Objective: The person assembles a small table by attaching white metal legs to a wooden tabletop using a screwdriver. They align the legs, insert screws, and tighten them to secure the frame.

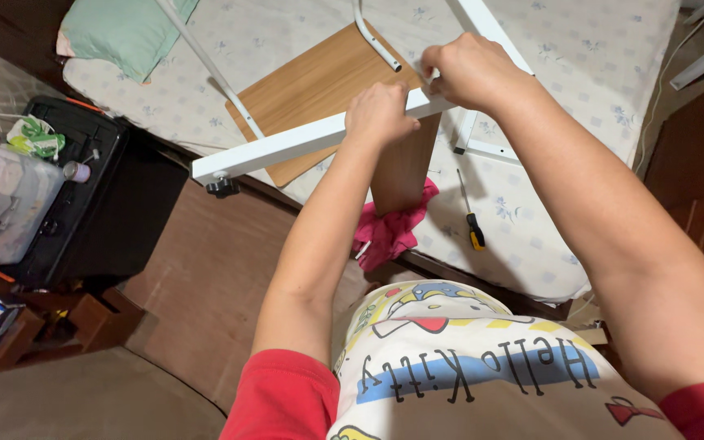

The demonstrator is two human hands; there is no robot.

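Over the near edge of the bed (pixel 580 73), seen from the head camera, both hands are working on a white metal bar (pixel 287 147) that is running from the near left up toward the far right. The left hand (pixel 380 114) is wrapping its fingers over the bar from above, closed tight around it, right where the bar is crossing a wooden board (pixel 319 90). The right hand (pixel 466 69) is sitting just beyond it, farther and to the right, with fingers curled shut at the joint where the bar is meeting a white frame (pixel 482 20); whether it is pinching a small fastener or only the frame itself is hidden by the knuckles. A second wooden piece (pixel 401 171) is hanging down under the bar, its lower end touching a pink cloth (pixel 389 232).

A black foot knob (pixel 222 187) is sticking out beneath the bar's near-left end, past the mattress edge and over the floor. A yellow-handled screwdriver (pixel 470 216) is lying on the sheet to the right of the cloth, apart from both hands.

Doing this well probably means the left hand keeping the bar level and pressed against the board, so the joint is lining up, while the right hand is working with small finger turns rather than arm force. The overhanging end could be tipping the bar, so a steady downward hold seems wise.
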